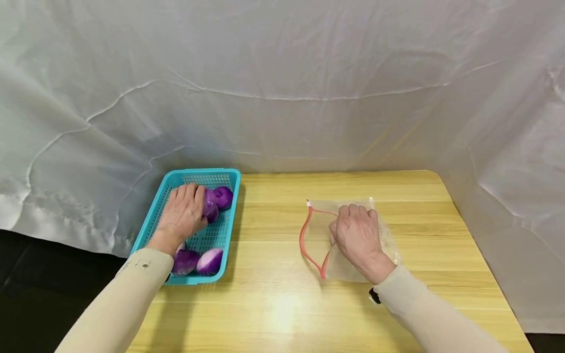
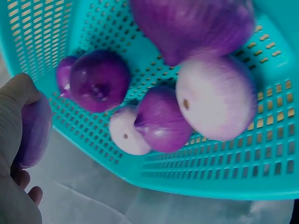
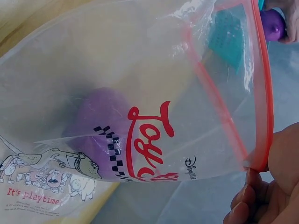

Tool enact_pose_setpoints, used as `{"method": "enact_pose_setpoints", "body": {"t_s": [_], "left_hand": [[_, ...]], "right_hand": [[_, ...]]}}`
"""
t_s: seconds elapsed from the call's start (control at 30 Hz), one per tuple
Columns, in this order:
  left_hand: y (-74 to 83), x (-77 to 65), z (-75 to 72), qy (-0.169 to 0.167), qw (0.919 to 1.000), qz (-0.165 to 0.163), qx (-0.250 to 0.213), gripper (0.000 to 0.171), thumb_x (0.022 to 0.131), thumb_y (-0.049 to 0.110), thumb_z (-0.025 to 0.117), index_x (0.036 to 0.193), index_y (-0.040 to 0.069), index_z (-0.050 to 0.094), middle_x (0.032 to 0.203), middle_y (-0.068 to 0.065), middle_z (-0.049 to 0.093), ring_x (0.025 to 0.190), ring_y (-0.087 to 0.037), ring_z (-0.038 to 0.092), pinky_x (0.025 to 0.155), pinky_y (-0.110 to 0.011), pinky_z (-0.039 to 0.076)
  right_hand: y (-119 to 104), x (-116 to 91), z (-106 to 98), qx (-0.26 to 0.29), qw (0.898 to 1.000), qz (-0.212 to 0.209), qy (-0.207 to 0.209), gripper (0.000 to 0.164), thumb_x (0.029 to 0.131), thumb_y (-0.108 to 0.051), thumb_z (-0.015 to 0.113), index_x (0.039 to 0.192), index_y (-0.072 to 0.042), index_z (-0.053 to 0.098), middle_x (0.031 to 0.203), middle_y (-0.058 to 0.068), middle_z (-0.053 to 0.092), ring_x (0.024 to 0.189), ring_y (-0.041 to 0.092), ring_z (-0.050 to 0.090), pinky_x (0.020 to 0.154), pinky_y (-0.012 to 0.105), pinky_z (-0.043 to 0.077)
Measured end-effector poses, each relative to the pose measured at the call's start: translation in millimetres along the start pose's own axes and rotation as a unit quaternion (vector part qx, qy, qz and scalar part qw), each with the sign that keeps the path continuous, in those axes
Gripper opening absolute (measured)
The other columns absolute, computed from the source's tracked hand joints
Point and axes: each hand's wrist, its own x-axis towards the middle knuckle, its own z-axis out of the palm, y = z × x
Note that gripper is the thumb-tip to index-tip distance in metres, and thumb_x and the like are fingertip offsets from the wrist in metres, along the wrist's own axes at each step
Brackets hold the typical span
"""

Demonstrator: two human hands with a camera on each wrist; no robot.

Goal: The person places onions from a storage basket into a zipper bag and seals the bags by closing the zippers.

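My left hand point(image 1: 183, 211) reaches over a turquoise plastic basket point(image 1: 235, 196). In the left wrist view, its thumb and fingers grip a purple onion point(image 2: 36, 133) near the basket's rim. Other onions lie in the basket, among them a dark purple onion point(image 2: 99, 80) and a pale onion point(image 2: 216, 98). My right hand point(image 1: 357, 235) pinches the mouth edge of a clear zip bag point(image 1: 348, 269) with a red seal point(image 1: 302, 240). The bag's mouth gapes toward the left. Through its printed side, the right wrist view shows a purple onion point(image 3: 100, 126) inside.
The basket stands at the left end of a light wooden table point(image 1: 273, 274), the bag to the right of the middle. Bare tabletop lies between them. A grey-white cloth point(image 1: 282, 98) hangs behind the table and along its sides.
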Motion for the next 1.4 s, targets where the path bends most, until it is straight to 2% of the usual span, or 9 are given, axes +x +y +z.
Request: {"method": "enact_pose_setpoints", "body": {"t_s": [0.13,0.3,0.47,0.6,0.77,0.9,1.03,1.13,1.4], "left_hand": [[0.4,3.8,-9.2,0.015,0.9999,0.006,0.002,0.089,0.081,0.037,0.086,0.142,-0.008,0.041,0.133,-0.031,0.052,0.123,-0.048,0.051,0.109,-0.059,0.043],[3.8,6.7,-19.9,0.047,0.9988,0.012,-0.011,0.088,0.078,0.036,0.089,0.14,-0.007,0.043,0.131,-0.03,0.053,0.122,-0.049,0.052,0.107,-0.06,0.044],[14.1,10.3,-30.9,0.081,0.9961,0.029,-0.019,0.088,0.077,0.035,0.089,0.14,-0.008,0.045,0.131,-0.03,0.053,0.122,-0.049,0.053,0.107,-0.061,0.045],[26.3,12.7,-38.3,0.106,0.9929,0.05,-0.019,0.088,0.077,0.036,0.09,0.139,-0.007,0.046,0.13,-0.03,0.055,0.12,-0.048,0.054,0.106,-0.06,0.046],[43.4,16.4,-45.9,0.11,0.9913,0.068,-0.023,0.088,0.078,0.038,0.088,0.142,-0.006,0.045,0.132,-0.028,0.054,0.121,-0.046,0.053,0.107,-0.058,0.045],[58.1,19.8,-49.3,0.125,0.9885,0.079,-0.031,0.085,0.08,0.038,0.086,0.141,-0.005,0.046,0.132,-0.028,0.055,0.12,-0.045,0.054,0.105,-0.057,0.046],[77.0,22.3,-51.1,0.139,0.9849,0.087,-0.057,0.084,0.078,0.038,0.087,0.139,-0.004,0.047,0.131,-0.027,0.056,0.12,-0.045,0.055,0.105,-0.057,0.045],[94.0,23.7,-52.7,0.136,0.9835,0.097,-0.069,0.084,0.078,0.039,0.088,0.139,-0.002,0.047,0.132,-0.026,0.056,0.122,-0.043,0.054,0.107,-0.057,0.046],[140.9,29.3,-50.1,0.133,0.9776,0.139,-0.085,0.079,0.08,0.041,0.084,0.14,0.002,0.05,0.13,-0.019,0.057,0.12,-0.035,0.057,0.106,-0.051,0.048]], "right_hand": [[0,1,-1,-0.002,1.0,-0.001,0.001,0.028,0.077,-0.008,0.059,0.065,-0.013,0.033,0.065,-0.003,0.018,0.056,0.018,0.024,0.055,0.036,0.025],[1,4,-1,0.004,1.0,0.007,-0.017,0.034,0.067,-0.011,0.074,0.065,-0.012,0.04,0.064,-0.002,0.023,0.054,0.021,0.031,0.056,0.036,0.026],[2,6,0,0.017,0.999,0.021,-0.038,0.033,0.067,-0.013,0.077,0.066,-0.011,0.044,0.062,0.003,0.033,0.055,0.024,0.037,0.056,0.037,0.028],[3,7,0,0.024,0.999,0.022,-0.04,0.028,0.073,-0.013,0.071,0.066,-0.011,0.044,0.062,0.003,0.034,0.055,0.024,0.036,0.057,0.037,0.027],[3,11,-2,0.019,1.0,0.011,-0.018,0.024,0.085,-0.009,0.055,0.065,-0.01,0.041,0.062,0.002,0.029,0.054,0.024,0.036,0.056,0.036,0.024],[3,13,-5,0.015,1.0,0.007,0.001,0.024,0.088,-0.01,0.045,0.065,-0.009,0.039,0.064,0.001,0.024,0.053,0.025,0.036,0.056,0.035,0.022],[5,12,-4,0.013,1.0,0.012,-0.011,0.024,0.09,-0.011,0.043,0.066,-0.008,0.039,0.063,0.002,0.028,0.054,0.026,0.037,0.056,0.036,0.023],[7,12,-3,0.013,1.0,0.017,-0.018,0.025,0.09,-0.012,0.043,0.066,-0.008,0.039,0.062,0.004,0.031,0.054,0.027,0.037,0.056,0.038,0.026],[7,15,-6,0.01,1.0,0.014,-0.007,0.024,0.09,-0.01,0.042,0.066,-0.009,0.038,0.063,0.003,0.028,0.055,0.027,0.036,0.055,0.038,0.027]]}}
